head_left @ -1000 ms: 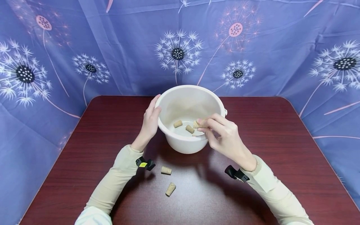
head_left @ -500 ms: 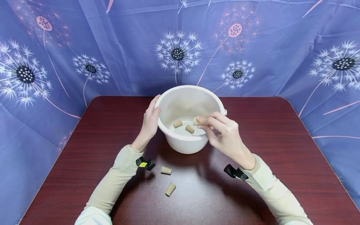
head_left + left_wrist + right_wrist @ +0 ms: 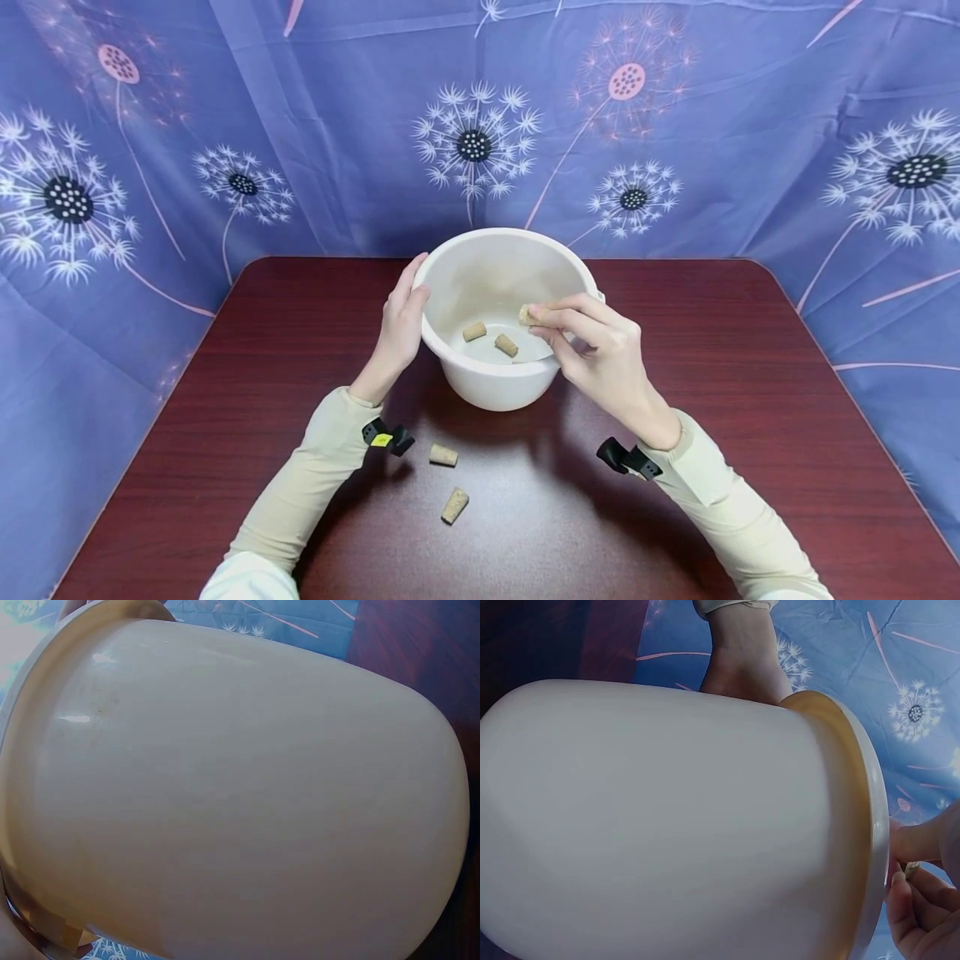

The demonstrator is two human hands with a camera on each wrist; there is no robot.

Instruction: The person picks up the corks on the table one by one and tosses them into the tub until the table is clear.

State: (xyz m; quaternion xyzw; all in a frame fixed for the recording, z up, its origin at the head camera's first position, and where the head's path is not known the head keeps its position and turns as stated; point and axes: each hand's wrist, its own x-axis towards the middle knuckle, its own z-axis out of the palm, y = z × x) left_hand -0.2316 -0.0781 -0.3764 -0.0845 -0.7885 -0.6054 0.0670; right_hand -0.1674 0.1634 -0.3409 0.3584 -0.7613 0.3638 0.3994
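A white plastic bucket point(image 3: 501, 385) stands in the middle of the table. My left hand point(image 3: 402, 321) holds its left side at the rim, thumb near the edge. Over the bucket's right side, my right hand point(image 3: 596, 346) pinches a wine cork point(image 3: 527, 315) between thumb and fingers, above the bucket floor. Inside lie one cork point(image 3: 474, 332) and a second cork point(image 3: 506, 344); a sliver of another shows behind the front rim. The bucket's outer wall point(image 3: 240, 787) fills most of the left wrist view. In the right wrist view, the held cork point(image 3: 911, 871) is partly hidden by fingers.
Two more wine corks lie on the table in front of the bucket: an upper cork point(image 3: 443, 454) and a lower cork point(image 3: 454, 505). The dark red wooden table point(image 3: 720, 350) ends at a blue dandelion-print cloth point(image 3: 360, 125) behind and at both sides.
My right hand has risen slightly with the cork still pinched, and the cork has tilted a little. My left hand, the bucket and the other corks stay put.
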